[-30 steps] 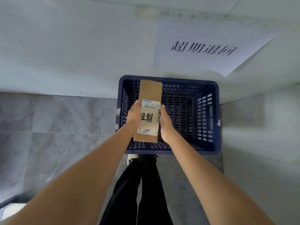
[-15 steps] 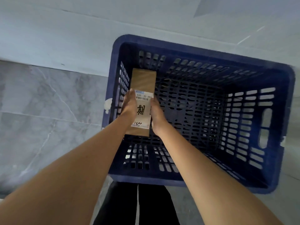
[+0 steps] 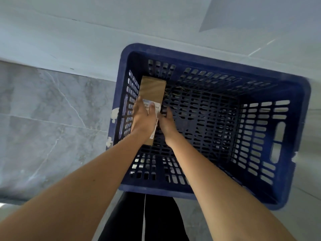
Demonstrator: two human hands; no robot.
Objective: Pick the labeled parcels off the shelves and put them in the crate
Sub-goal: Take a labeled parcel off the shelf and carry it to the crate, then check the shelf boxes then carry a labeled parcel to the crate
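Dark blue slatted crate (image 3: 295, 136) on grey tiled floor (image 3: 43, 119), at centre to three o'clock. Inside, along its nine o'clock wall: brown cardboard parcel (image 3: 152, 89) with white label (image 3: 155, 108). Left hand (image 3: 143, 117) lies flat on the label; right hand (image 3: 166, 121) just beside, fingers loose. Black trousers (image 3: 130, 218) at six o'clock.

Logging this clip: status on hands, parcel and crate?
Left hand flat on parcel, right hand open beside it. Parcel inside blue crate, against its left wall. Nothing in the way.
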